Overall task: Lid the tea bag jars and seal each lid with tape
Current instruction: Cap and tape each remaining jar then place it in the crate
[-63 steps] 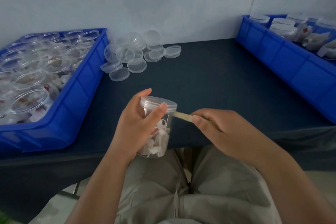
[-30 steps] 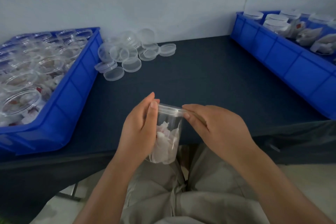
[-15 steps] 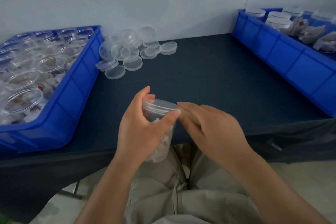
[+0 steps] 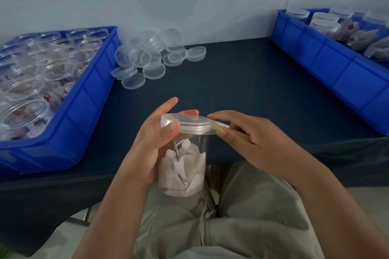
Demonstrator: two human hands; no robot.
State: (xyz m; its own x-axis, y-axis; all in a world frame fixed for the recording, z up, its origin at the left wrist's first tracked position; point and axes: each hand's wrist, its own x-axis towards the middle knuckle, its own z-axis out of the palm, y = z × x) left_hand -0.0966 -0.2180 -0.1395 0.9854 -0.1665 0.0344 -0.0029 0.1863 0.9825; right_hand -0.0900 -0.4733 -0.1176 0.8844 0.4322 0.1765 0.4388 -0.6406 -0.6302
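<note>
My left hand [image 4: 155,145] is gripping the jar [image 4: 185,166], holding it more upright than half a second ago, thumb pressing the ribbed lid [image 4: 187,122]. My right hand [image 4: 259,141] is pinching the tan tape [image 4: 221,125], now showing at the lid's 3 o'clock edge, forefinger touching the rim. The smooth clear plastic jar, holding crumpled white tea bags [image 4: 183,172], is hovering over my lap at the dark bench [image 4: 242,82] edge. Loose round lids [image 4: 153,57] are lying at 11 o'clock, a blue ribbed bin [image 4: 84,99] at 9, a second bin [image 4: 336,69] at 2.
</note>
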